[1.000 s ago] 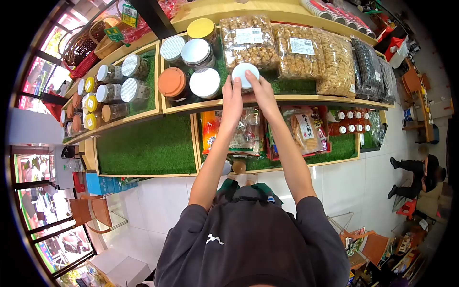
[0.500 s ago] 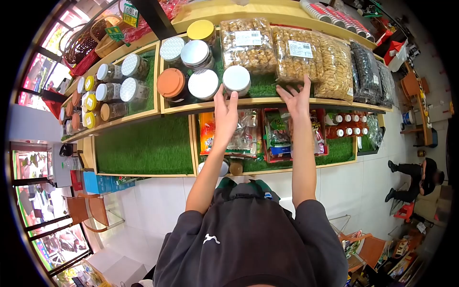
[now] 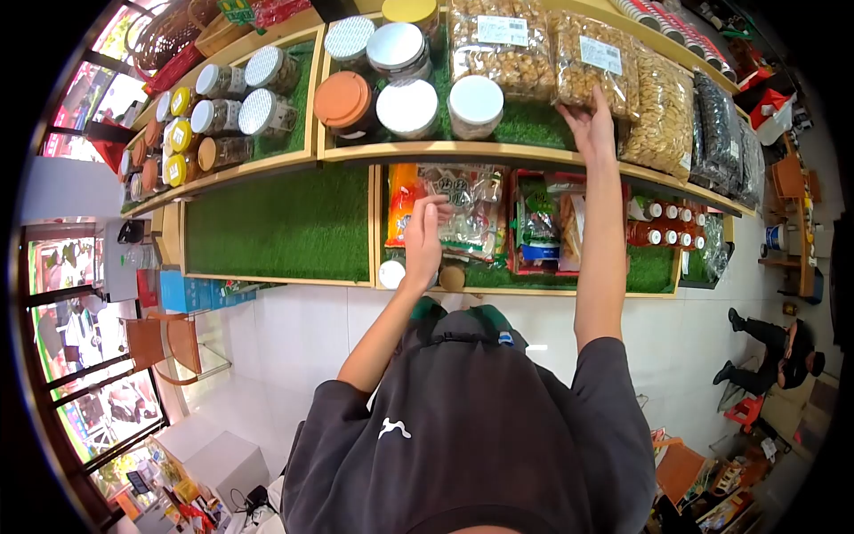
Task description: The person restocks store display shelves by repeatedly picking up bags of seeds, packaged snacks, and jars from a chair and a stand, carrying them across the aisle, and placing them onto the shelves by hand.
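My right hand (image 3: 594,133) is at the front edge of a clear bag of brown, nut-like snacks (image 3: 598,71) with a white label, on the upper shelf. One finger lies over the bag's lower corner and others tuck beneath it. My left hand (image 3: 427,236) hangs over the lower shelf with nothing in it, its fingers loosely bent and apart from the thumb. Below it lie clear packets (image 3: 476,200) and an orange packet (image 3: 402,198). A white-lidded jar (image 3: 476,102) stands on the upper shelf, beyond my left hand and apart from it.
Jars with white, orange and yellow lids (image 3: 342,100) stand to the left on green turf. Further bags (image 3: 660,116) line the upper right, and red bottles (image 3: 663,227) sit below. A wooden ledge (image 3: 498,149) fronts the upper shelf. Another person (image 3: 774,356) is at far right.
My left hand has come away from the white-lidded jar, down and back over the lower shelf. My right hand has closed in on the snack bag's front edge. The view has shifted.
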The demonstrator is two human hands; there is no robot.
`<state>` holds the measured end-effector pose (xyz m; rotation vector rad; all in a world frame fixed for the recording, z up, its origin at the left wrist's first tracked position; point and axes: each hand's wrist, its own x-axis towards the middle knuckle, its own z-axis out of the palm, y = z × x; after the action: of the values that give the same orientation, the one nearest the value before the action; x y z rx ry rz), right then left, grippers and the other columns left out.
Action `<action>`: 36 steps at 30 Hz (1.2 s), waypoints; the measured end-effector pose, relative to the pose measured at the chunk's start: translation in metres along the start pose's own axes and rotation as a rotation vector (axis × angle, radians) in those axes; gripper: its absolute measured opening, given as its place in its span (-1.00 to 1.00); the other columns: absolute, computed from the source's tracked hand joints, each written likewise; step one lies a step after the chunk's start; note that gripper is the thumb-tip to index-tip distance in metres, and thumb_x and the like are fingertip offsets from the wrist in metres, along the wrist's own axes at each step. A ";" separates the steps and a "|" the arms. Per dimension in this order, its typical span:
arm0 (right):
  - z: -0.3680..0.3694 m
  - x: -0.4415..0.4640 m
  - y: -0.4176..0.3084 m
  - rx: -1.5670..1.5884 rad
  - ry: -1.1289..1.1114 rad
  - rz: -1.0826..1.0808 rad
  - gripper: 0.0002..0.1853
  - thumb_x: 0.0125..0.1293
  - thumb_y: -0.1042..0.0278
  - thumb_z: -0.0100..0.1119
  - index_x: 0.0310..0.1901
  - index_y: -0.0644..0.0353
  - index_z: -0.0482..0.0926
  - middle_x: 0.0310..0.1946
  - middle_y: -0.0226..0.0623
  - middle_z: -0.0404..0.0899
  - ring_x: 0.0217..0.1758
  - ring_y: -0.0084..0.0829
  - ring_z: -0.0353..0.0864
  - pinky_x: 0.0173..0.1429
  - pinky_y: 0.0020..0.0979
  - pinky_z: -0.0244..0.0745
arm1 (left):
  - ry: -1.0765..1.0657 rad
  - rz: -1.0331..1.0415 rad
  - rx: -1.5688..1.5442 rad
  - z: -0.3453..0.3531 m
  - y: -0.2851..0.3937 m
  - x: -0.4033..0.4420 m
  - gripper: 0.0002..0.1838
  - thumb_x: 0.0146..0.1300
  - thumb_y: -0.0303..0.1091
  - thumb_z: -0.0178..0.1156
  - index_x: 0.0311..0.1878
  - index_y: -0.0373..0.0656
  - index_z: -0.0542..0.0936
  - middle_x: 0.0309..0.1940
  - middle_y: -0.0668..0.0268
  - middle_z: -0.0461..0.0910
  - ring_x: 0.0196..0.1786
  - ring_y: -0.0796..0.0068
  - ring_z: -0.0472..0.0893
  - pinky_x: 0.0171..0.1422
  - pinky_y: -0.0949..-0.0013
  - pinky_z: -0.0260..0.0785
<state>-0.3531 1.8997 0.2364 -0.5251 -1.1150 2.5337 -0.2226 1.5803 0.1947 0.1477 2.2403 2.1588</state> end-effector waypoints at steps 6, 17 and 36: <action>0.007 -0.046 0.004 -0.146 0.125 0.040 -0.24 0.34 0.13 0.14 0.39 0.36 0.00 0.16 0.11 0.33 0.14 -0.09 0.46 0.26 -0.10 0.46 | 0.065 -0.199 0.110 -0.041 -0.077 -0.061 -0.61 0.50 -0.16 -0.17 -0.05 -0.29 0.53 -0.32 0.23 0.60 -0.28 0.49 0.57 -0.11 0.41 0.41; -0.101 -0.252 0.198 -1.072 -0.116 -0.388 -0.30 0.23 0.45 0.19 0.38 0.32 0.14 0.05 -0.07 0.38 -0.07 -0.26 0.48 0.08 -0.33 0.38 | -0.046 -0.379 0.511 -0.079 -0.164 -0.137 -0.66 0.39 -0.17 -0.02 -0.12 -0.30 0.54 -0.24 -0.05 0.55 -0.17 -0.02 0.56 -0.05 0.13 0.40; -0.370 -0.391 0.257 -0.883 0.431 0.901 -0.53 0.29 0.14 0.04 0.10 0.31 0.35 -0.25 -0.04 0.56 -0.48 -0.18 0.59 -0.51 -0.27 0.56 | -0.172 -0.403 0.714 -0.182 -0.241 -0.199 -0.67 0.22 -0.13 0.06 -0.13 -0.19 0.56 -0.09 -0.03 0.51 0.04 -0.06 0.48 0.16 0.07 0.36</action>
<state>0.1221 1.8013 -0.1105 -2.0621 -2.0988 2.1249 -0.0521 1.3731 -0.0482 -0.0972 2.5429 1.0588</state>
